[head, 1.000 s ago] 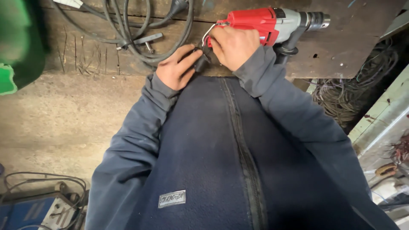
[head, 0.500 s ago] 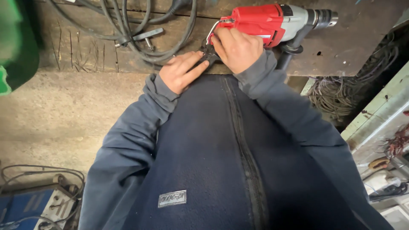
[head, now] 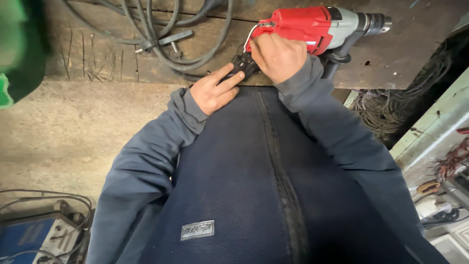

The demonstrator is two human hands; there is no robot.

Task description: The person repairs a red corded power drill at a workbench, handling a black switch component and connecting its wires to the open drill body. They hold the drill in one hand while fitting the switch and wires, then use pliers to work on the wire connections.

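Observation:
A red and grey power drill (head: 312, 27) lies on a worn wooden workbench (head: 102, 58), chuck pointing right. My right hand (head: 279, 56) is closed around the rear handle end of the drill, where a thin white wire loop shows. My left hand (head: 214, 90) sits just left of it at the bench edge, two fingers stretched onto a small black part (head: 242, 66) at the drill's cord end. My dark blue zipped jacket (head: 244, 186) fills the lower middle of the view.
Coiled grey cables (head: 161, 34) and a metal chuck key (head: 163, 41) lie on the bench at the back left. A green object (head: 19, 49) is at the far left. A blue machine with cables (head: 34, 237) stands on the concrete floor. Tangled wires (head: 386, 107) and shelves are on the right.
The view has shifted a little, so the drill and hands sit further right and higher. My left hand's fingers have stretched out toward the black part; the right hand keeps its grip.

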